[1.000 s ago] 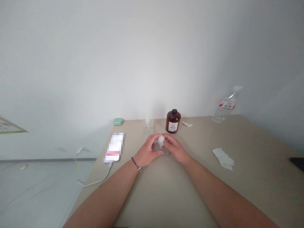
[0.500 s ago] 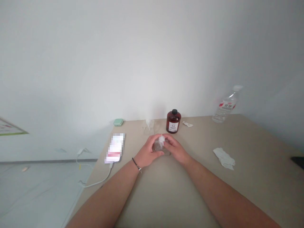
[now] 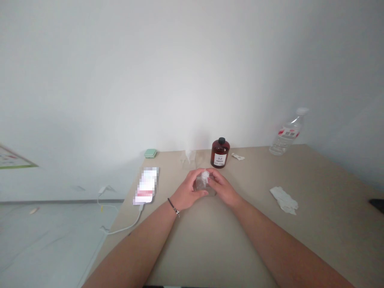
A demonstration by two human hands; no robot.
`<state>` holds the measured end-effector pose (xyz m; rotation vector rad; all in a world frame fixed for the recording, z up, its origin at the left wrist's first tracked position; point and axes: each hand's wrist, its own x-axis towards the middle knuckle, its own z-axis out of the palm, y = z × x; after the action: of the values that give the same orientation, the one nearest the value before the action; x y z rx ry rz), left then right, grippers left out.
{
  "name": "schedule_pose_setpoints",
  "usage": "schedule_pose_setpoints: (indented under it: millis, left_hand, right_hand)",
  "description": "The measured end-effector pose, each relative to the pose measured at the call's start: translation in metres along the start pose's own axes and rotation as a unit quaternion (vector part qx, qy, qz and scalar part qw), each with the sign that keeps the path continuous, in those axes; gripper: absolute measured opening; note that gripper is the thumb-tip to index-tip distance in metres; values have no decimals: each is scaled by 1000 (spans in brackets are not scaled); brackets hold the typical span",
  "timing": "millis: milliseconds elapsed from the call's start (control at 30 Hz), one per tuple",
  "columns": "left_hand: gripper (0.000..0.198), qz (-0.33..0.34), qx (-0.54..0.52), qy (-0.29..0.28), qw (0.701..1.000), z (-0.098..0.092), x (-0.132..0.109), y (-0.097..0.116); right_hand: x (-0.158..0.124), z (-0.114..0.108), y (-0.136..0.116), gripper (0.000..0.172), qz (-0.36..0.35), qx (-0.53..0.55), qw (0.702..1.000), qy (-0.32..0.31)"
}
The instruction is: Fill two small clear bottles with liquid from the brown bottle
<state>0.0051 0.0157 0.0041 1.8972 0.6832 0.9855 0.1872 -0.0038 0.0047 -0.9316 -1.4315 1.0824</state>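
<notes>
A small clear glass container (image 3: 204, 187) stands on the beige table (image 3: 315, 188), with a bit of white tissue (image 3: 205, 175) at its mouth. My left hand (image 3: 187, 191) is wrapped round the container's left side. My right hand (image 3: 223, 189) has its fingers pinched at the tissue on top and rests against the container's right side. A thin dark bracelet (image 3: 173, 207) sits on my left wrist.
Behind my hands stands a dark brown bottle (image 3: 220, 153) with a black cap. A phone (image 3: 146, 186) on a white cable lies at the left, a green case (image 3: 150, 153) at the back, a crumpled tissue (image 3: 283, 199) and a water bottle (image 3: 287, 133) at the right.
Both hands stay on the container. The fingers of my right hand shift slightly on the white tissue at the top.
</notes>
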Motion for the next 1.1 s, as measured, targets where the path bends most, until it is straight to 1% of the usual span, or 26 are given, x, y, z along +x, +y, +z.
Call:
schedule_pose_setpoints:
  millis: [300, 433, 633, 867, 1100]
  left_hand:
    - [72, 7, 7, -4, 1000, 0, 1, -2]
    - [72, 12, 11, -6, 1000, 0, 1, 0]
    - [71, 3, 10, -4, 1000, 0, 1, 3]
    - [70, 5, 2, -3, 1000, 0, 1, 1]
    - [71, 0, -8, -4, 1000, 1, 0, 0]
  right_hand:
    - [0, 1, -1, 42, 2, 3, 1000, -2]
    - [0, -1, 1, 44, -3, -6, 1000, 7]
    - [-1, -1, 1, 44, 7, 5, 1000, -6]
    - [0, -1, 3, 44, -12, -13, 1000, 6]
    - [-1, 0, 2, 43, 8, 10, 1000, 0]
